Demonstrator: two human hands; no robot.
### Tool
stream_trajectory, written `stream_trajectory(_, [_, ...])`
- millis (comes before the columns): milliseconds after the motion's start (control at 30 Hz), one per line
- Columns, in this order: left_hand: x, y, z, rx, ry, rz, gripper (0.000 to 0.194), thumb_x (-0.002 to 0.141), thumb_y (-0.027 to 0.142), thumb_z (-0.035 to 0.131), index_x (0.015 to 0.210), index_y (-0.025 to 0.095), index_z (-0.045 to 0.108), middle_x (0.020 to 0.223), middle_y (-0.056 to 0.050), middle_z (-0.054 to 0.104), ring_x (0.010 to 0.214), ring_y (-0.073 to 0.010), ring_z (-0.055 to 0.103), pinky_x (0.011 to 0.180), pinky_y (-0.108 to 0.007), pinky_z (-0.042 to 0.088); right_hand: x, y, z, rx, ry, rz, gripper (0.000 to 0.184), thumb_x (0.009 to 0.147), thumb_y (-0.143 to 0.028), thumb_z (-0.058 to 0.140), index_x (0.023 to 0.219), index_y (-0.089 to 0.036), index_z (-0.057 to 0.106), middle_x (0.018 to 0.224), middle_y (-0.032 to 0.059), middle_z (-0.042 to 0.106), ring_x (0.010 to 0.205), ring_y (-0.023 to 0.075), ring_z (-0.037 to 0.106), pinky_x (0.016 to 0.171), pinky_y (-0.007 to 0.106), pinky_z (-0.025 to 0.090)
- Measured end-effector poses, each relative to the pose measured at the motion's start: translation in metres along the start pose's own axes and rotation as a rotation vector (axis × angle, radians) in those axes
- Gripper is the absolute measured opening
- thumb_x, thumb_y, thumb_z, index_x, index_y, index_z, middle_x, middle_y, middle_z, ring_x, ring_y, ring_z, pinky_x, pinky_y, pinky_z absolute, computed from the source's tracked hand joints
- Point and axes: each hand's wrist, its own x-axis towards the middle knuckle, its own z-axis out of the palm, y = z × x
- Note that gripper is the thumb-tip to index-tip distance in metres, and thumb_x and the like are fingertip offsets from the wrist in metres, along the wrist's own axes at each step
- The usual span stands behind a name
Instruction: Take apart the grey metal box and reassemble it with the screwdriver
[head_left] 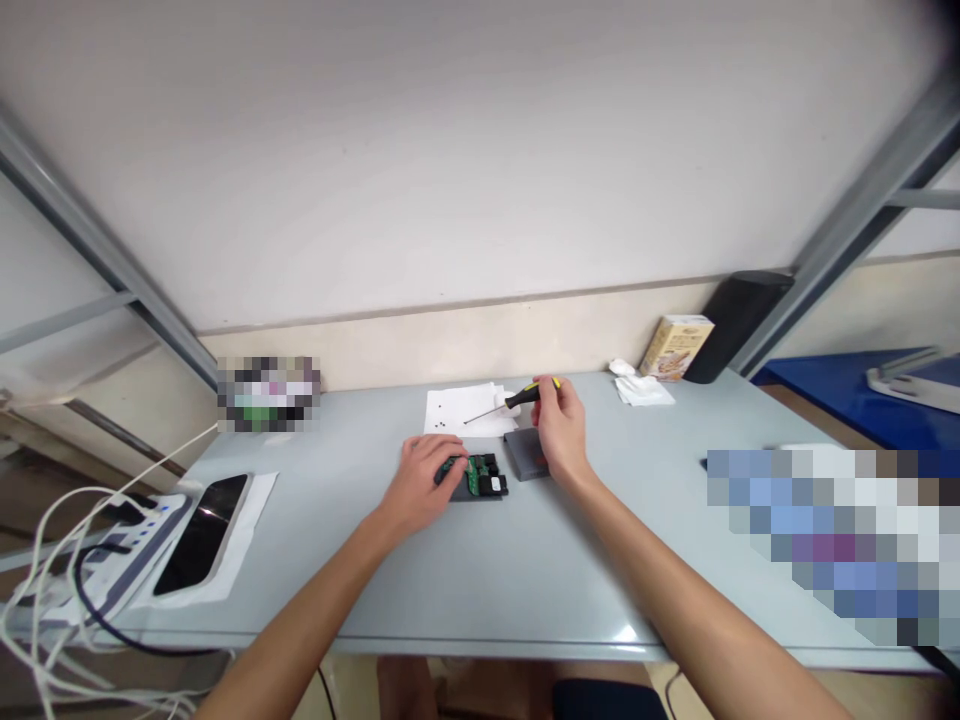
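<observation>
My right hand (559, 425) grips a screwdriver (523, 396) with a black and yellow handle. Its thin shaft points left, and the tip is over a white sheet of paper (457, 405) where several tiny dark screws (440, 424) lie. Curled over the left side of a dark device with an exposed green circuit board (474, 472), my left hand (429, 475) holds it on the table; its fingers cover part of the board. A dark grey cover (525, 455) lies just right of the device, partly hidden behind my right hand.
On the left are a phone (206, 535) on white paper and a power strip (127, 560) with tangled cables. A crumpled tissue (641, 385), a yellow box (676, 347) and a black speaker-like object (739, 325) stand back right. Blurred-out items (832, 540) occupy the right side.
</observation>
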Motion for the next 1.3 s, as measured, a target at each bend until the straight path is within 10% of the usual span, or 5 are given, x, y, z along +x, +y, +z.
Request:
stream_trajectory(200, [0.001, -0.013, 0.002, -0.024, 0.155, -0.141, 0.019, 0.105, 0.036, 0.05, 0.116, 0.025, 0.062, 0.115, -0.005, 0.072, 0.106, -0.0223, 0.065, 0.104, -0.044, 0.042, -0.009, -0.004, 0.004, 0.072, -0.093, -0.025, 0.04, 0.091, -0.063, 0.059, 0.095, -0.023, 0.063, 0.061, -0.0066, 0.047, 0.053, 0.0139, 0.041, 0.051, 0.028, 0.033])
stream_trajectory(1300, [0.003, -0.013, 0.001, -0.027, 0.172, -0.093, 0.03, 0.107, 0.043, 0.05, 0.094, 0.024, 0.071, 0.096, -0.003, 0.074, 0.091, -0.0198, 0.067, 0.098, -0.041, 0.046, -0.014, -0.007, 0.005, 0.102, -0.161, -0.072, 0.04, 0.091, -0.063, 0.06, 0.095, -0.023, 0.064, 0.066, -0.0051, 0.049, 0.054, 0.0128, 0.041, 0.051, 0.027, 0.034])
